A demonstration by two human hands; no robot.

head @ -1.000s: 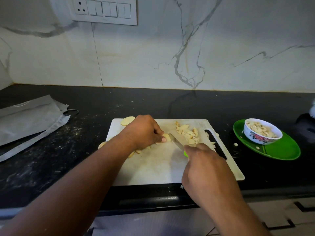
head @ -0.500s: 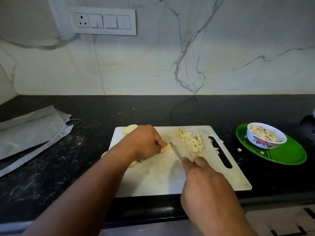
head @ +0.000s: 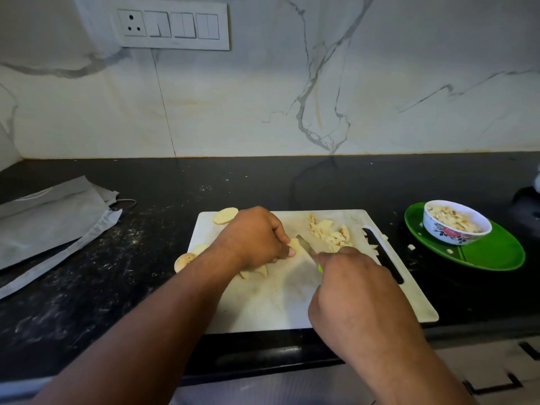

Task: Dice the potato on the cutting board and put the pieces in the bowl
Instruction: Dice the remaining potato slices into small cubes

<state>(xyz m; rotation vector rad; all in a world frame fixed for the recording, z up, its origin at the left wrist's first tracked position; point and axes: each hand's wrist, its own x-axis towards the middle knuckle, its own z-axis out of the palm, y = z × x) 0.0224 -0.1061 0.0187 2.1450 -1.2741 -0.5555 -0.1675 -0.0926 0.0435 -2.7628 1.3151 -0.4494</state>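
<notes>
Black counter (head: 87, 287) with a white marbled wall (head: 292, 97) behind; switch panel (head: 172, 24) on the wall at 11 o'clock. White cutting board (head: 263, 302) lies near the counter's front edge, its handle slot (head: 385, 258) on the right side.

Left hand (head: 257, 238) sits on the board's upper left part, fingers curled down and pinching a pale potato piece (head: 293, 244) against the board. Right hand (head: 350, 287) at 5 o'clock from it, fingers wrapped round the knife (head: 306, 247) (only a bit of green handle shows at the knuckles). Blade points toward 11 o'clock, tip just beside the held piece; contact with it is hard to tell.

Diced potato pile (head: 330, 232) lies on the board at 1 o'clock from the blade, beside the slot. Potato slice (head: 225, 215) lies at the board's far left corner. More slices (head: 198, 248) lie at the board's left edge, one rounder chunk (head: 183, 261) hanging off onto the counter. A few wedges (head: 257, 271) show under the left wrist.

Small white floral bowl (head: 455, 226) at 3 o'clock of the board, well apart from it, holds diced pieces. It stands on a green plate (head: 491, 252). Stray bits (head: 411, 247) lie on the plate and on the counter by the plate's rim.

Grey cloth (head: 49, 217) lies at 9 o'clock, far left of the counter.
</notes>
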